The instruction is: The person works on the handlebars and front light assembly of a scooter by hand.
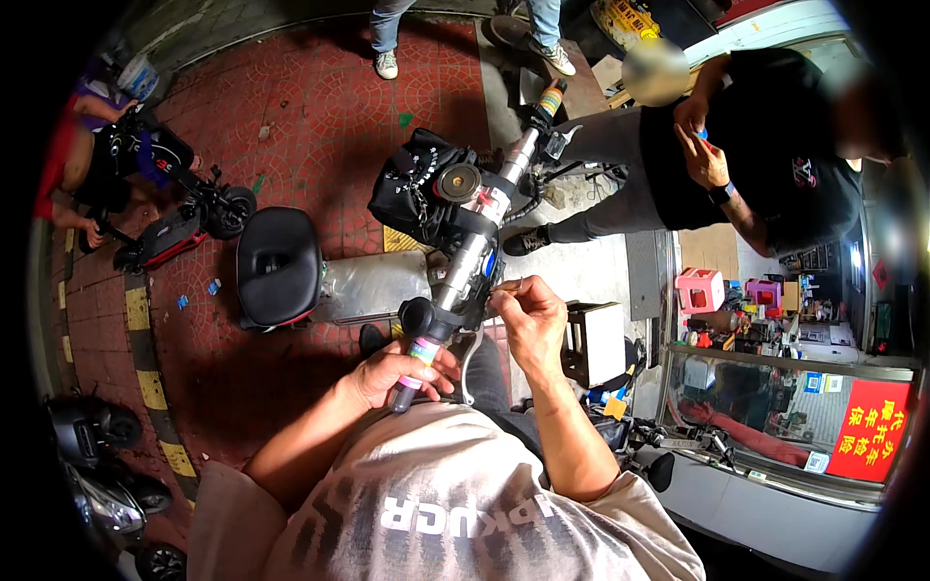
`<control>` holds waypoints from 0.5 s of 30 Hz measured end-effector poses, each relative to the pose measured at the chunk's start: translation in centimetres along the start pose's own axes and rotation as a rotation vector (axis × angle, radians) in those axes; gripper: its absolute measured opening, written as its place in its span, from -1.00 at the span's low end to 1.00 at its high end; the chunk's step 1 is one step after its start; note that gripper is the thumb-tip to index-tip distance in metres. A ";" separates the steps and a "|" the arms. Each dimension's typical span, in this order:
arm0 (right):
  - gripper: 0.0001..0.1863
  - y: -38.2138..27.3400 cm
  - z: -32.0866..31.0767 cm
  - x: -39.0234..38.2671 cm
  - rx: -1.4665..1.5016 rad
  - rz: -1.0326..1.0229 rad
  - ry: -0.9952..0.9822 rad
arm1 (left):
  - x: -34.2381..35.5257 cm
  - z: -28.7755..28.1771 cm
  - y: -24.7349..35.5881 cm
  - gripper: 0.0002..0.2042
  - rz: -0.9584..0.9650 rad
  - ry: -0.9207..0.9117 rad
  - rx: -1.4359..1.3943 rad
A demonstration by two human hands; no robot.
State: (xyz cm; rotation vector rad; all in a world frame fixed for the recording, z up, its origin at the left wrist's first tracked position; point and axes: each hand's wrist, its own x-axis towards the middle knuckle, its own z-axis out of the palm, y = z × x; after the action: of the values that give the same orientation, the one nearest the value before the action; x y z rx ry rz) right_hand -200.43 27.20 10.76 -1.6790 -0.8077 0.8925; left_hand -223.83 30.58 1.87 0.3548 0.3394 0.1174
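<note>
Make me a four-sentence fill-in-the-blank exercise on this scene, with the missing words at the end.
1. On the handlebar's near grip is a hand, the person's own ____ one.
2. The padded top of the scooter seat is coloured ____.
3. The bystander in the dark T-shirt wears a ____ on one wrist.
4. The large sign at the lower right has a ____ background.

Missing words: left; black; watch; red.
</note>
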 end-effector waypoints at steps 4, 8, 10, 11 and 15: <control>-0.94 -0.6 0.2 -0.2 -0.140 0.003 0.035 | 0.1 -0.3 -0.1 -0.52 0.003 0.032 0.055; -0.90 -0.6 0.5 -0.2 -0.178 -0.048 0.056 | -0.6 0.2 0.3 -0.56 0.033 0.099 0.198; -0.90 -0.5 0.5 -0.2 -0.259 -0.083 0.057 | -1.7 0.8 0.9 -0.58 0.047 0.171 0.222; -0.90 -0.6 0.5 -0.2 -0.353 -0.175 0.045 | -2.4 0.8 1.1 -0.59 0.053 0.207 0.234; -0.86 -2.1 0.3 -0.1 -0.677 -0.508 -0.022 | -5.1 1.0 3.6 -0.57 0.320 0.578 0.726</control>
State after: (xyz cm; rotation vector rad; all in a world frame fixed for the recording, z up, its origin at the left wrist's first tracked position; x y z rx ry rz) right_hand -200.99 27.78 12.78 -1.8821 -1.5870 0.2864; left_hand -228.48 32.75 5.60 1.1019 0.9010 0.4180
